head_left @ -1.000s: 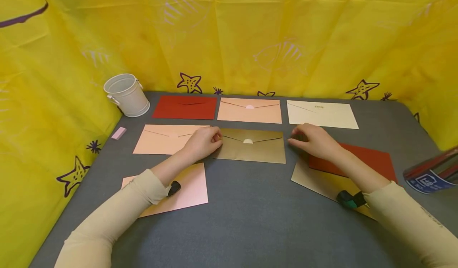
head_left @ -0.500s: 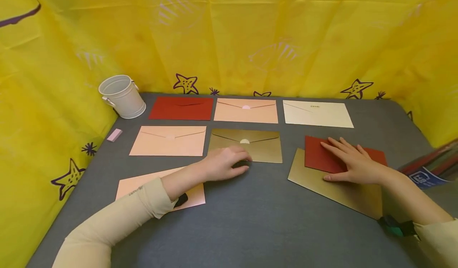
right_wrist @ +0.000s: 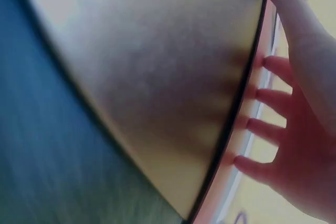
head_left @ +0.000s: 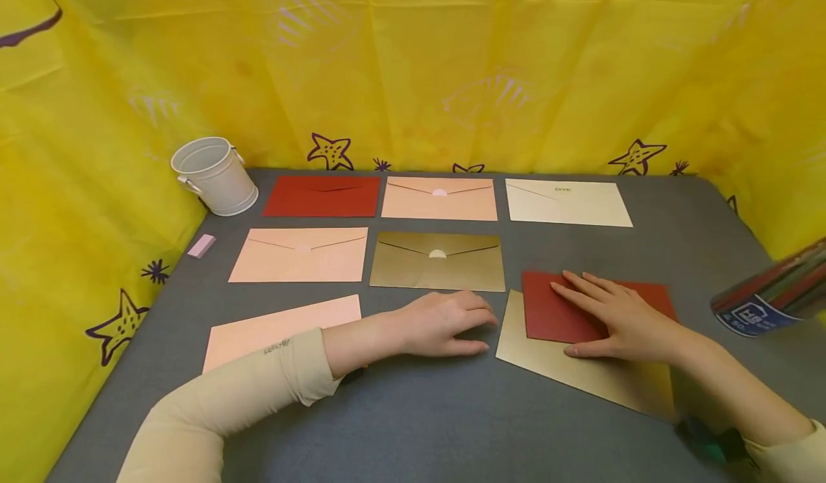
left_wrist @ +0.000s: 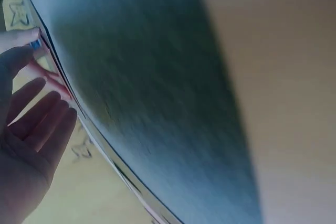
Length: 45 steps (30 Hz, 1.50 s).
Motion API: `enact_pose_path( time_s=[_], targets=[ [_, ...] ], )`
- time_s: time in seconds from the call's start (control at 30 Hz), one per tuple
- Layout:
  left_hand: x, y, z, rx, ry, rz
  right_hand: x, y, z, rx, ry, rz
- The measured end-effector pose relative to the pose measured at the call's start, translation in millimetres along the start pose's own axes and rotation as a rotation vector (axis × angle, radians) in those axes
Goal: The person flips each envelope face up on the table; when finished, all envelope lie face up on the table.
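Observation:
My right hand lies flat with straight fingers on a dark red envelope, which rests on a larger gold envelope. My left hand rests palm down on the grey table, its fingertips close to the gold envelope's left corner. Just beyond it lies a second gold envelope with a pale round seal. In the right wrist view the fingers are spread along the gold envelope's edge. The left wrist view shows relaxed fingers over the table.
More envelopes lie in rows: red, peach and cream at the back, peach at middle left, pink under my left forearm. A white bucket, a small pink block and a box sit at the edges.
My left hand left the middle gold envelope and slid right and nearer to me. My right hand flattened onto the red envelope and drew it and the gold one below leftward.

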<state>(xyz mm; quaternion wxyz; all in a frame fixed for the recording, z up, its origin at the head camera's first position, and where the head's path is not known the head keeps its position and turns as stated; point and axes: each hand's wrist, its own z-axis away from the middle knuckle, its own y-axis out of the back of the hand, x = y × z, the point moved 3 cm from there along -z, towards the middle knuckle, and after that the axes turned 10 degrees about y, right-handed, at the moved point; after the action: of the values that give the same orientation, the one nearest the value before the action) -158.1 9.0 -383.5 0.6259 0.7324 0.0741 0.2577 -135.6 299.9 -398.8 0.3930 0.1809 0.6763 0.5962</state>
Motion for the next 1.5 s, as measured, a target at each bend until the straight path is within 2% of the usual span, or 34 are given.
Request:
enact_pose_path(
  time_s=[0.17, 0.27, 0.37, 0.53, 0.63, 0.8, 0.97, 1.1, 1.2, 1.37, 1.43, 1.5],
  targets=[
    [13.7, -8.6, -5.3, -0.115, 0.040, -0.048, -32.1, -7.9, -6.8, 0.041, 0.071, 0.058],
    [17.9, -14.4, -7.7, -0.203, 0.092, -0.113, -47.6, -13.0, -10.5, 0.063, 0.107, 0.084],
    [20.0, -19.6, -9.9, -0.250, 0.118, -0.205, -54.8, -15.2, -10.7, 0.069, 0.125, 0.103],
    [26.0, -21.9, -15.2, -0.210, 0.068, -0.403, -49.5, -11.6, -3.2, 0.045, 0.124, 0.093],
    [30.2, -20.6, -17.9, -0.157, -0.004, -0.508, -44.4, -6.5, 3.8, 0.035, 0.135, 0.082],
    [33.9, -20.4, -19.9, -0.081, -0.127, -0.614, -37.5, 1.6, 14.3, -0.020, 0.115, 0.056],
    [34.5, -18.0, -20.8, -0.042, -0.218, -0.605, -31.1, 9.8, 27.2, -0.109, 0.077, 0.016],
    [33.0, -10.3, -21.9, 0.054, -0.292, -0.540, -21.4, 18.5, 39.2, -0.122, 0.064, -0.006],
    [29.7, -3.6, -25.3, 0.109, -0.324, -0.469, -10.9, 25.1, 46.4, -0.078, 0.099, -0.013],
    [20.7, 6.2, -34.0, 0.079, -0.314, -0.300, 7.5, 34.9, 53.9, 0.031, 0.181, -0.140],
    [17.4, 9.3, -36.9, 0.082, -0.312, -0.247, 13.8, 37.9, 55.9, 0.068, 0.170, -0.223],
    [15.0, 12.3, -39.4, 0.116, -0.323, -0.217, 19.3, 40.6, 57.3, 0.100, 0.137, -0.290]
  ],
)
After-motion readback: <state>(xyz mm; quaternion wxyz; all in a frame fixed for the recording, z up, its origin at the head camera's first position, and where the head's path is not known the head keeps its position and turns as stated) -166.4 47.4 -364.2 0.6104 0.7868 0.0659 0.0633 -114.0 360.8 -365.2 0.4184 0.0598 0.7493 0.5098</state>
